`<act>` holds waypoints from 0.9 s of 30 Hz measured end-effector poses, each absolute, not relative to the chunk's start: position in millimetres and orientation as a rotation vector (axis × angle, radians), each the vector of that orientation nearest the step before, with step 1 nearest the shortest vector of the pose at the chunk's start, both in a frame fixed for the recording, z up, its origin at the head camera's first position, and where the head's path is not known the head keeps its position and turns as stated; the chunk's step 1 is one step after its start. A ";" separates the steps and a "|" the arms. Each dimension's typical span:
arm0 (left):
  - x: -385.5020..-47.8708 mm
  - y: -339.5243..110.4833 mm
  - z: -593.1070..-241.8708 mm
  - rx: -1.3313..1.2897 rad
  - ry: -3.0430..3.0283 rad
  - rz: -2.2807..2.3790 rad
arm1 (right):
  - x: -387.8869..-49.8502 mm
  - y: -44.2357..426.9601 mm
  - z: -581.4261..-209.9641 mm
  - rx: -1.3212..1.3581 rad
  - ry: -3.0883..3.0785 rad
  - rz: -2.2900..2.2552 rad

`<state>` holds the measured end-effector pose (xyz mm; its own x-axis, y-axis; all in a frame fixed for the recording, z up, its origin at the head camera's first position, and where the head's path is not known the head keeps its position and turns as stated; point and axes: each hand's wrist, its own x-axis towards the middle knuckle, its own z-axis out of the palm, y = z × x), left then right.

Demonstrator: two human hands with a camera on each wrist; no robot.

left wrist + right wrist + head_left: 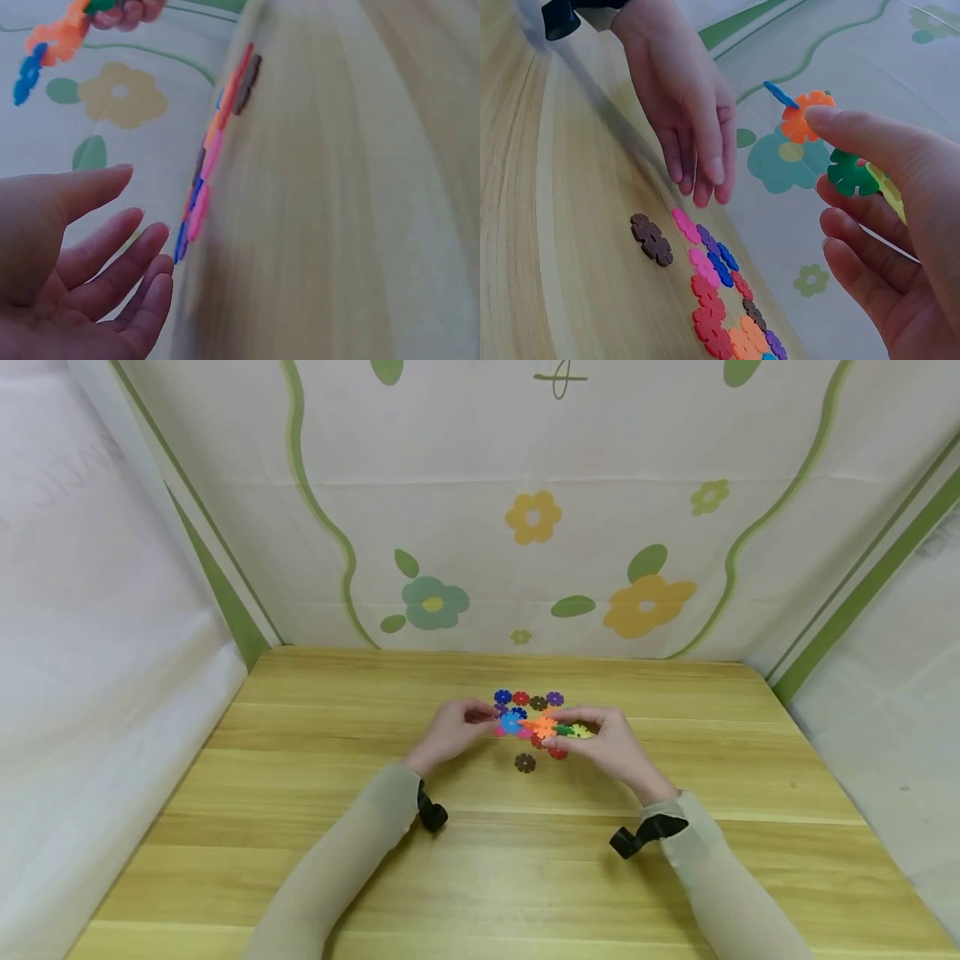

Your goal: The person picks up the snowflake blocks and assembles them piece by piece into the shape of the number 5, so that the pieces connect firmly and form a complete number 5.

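Nearest on the wooden desk (480, 877), one brown snowflake disc (525, 765) lay flat, a little short of the rest. Beyond it, here was the action! The right hand (609, 743) had the chain of interlocked discs (544, 727) pinched and up off the desk, thumb against the orange disc (802, 124). Over to the left hand (452, 732): thumb and fingers parted, loosely bent, holding nothing. And the line that counted: the chain ran roughly side to side, the yellow disc (886, 193) and green disc (846, 174) over toward the right palm, the blue disc (781, 94) jutting out leftward as the end nearest the left hand, yet apart from it. Lower down, loose discs (707, 295) lay clustered on the desk, and behind everything hung the flower-printed curtain (465, 518).
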<state>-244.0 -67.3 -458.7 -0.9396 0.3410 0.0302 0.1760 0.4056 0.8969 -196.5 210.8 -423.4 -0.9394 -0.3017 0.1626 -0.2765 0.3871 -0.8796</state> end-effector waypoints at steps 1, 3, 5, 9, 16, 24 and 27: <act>-245.9 -66.3 -459.9 0.464 2.504 1.548 | -196.8 211.0 -423.7 -0.547 2.597 -1.640; -248.5 -64.6 -460.9 0.454 2.509 1.524 | -196.7 211.0 -423.3 -0.551 2.595 -1.644; -250.9 -63.5 -461.7 0.451 2.517 1.500 | -197.2 211.2 -423.5 -0.552 2.591 -1.652; -254.4 -61.5 -461.7 0.438 2.547 1.434 | -197.2 211.3 -422.2 -0.546 2.579 -1.674; -257.6 -57.8 -459.7 0.418 2.577 1.344 | -196.0 210.4 -419.7 -0.532 2.576 -1.675; -259.6 -55.7 -461.0 0.395 2.590 1.315 | -196.2 211.5 -422.1 -0.538 2.568 -1.685; -260.4 -55.3 -461.6 0.389 2.595 1.303 | -196.9 211.8 -423.2 -0.548 2.561 -1.694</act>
<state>-260.4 -55.3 -461.6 -0.9429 0.3257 -0.0693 0.1390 0.5741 0.8069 -196.9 211.8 -423.2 -0.9380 -0.3010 0.1721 -0.2762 0.3484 -0.8957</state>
